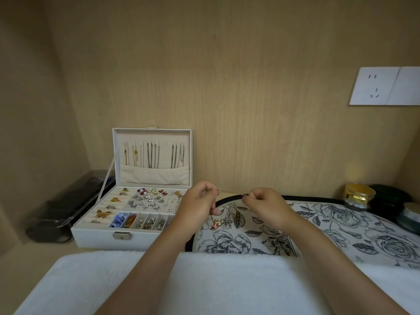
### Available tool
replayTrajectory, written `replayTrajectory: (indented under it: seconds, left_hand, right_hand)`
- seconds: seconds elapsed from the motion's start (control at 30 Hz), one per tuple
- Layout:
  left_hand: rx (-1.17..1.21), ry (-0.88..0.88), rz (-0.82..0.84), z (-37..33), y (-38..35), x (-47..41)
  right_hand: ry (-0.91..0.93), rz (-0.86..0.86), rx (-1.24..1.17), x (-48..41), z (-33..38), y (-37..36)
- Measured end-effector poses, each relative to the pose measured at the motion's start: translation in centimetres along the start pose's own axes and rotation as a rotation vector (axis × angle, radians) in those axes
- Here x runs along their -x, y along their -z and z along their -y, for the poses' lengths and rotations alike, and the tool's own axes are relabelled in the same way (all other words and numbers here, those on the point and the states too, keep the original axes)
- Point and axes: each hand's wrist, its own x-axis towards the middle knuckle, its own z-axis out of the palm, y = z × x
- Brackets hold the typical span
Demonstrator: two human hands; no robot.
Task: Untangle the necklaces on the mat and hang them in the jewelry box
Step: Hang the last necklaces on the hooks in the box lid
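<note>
A thick white towel lies nearest the camera, spread across the front of the pale wooden counter, and both forearms reach over it. At the far left a dark clear-plastic case sits against the side wall. Beside it stands the open white leatherette jewelry box; its raised lid carries gold and silver chains hanging from a row of hooks above a cream pocket, and its tray holds rings, brooches, earrings and coloured beads in small compartments. To the right lies the cream fabric mat with a black rim and a grey floral print, partly hidden by the arms and by the towel's edge. Past it, at the far right, stand a gold-lidded jar and darker round containers. A white wall socket sits on the back panel.

The left hand and right hand are raised over the mat's far-left end, each grip pinched shut on a thin gold necklace chain stretched taut between them. From the left hand the chain drops to a small pink-and-gold beaded pendant just above the mat.
</note>
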Motion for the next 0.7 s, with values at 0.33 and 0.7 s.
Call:
replayTrajectory:
  seconds: [0.33, 0.7]
  left_hand:
    - [-0.377, 0.038, -0.077, 0.0, 0.0, 0.3]
    - [-0.258, -0.031, 0.225, -1.7, -0.1, 1.0]
  right_hand:
    - [0.020, 0.106, -0.551, 0.7, 2.3, 1.0]
    - [0.118, 0.143, -0.224, 0.8, 3.8, -0.2]
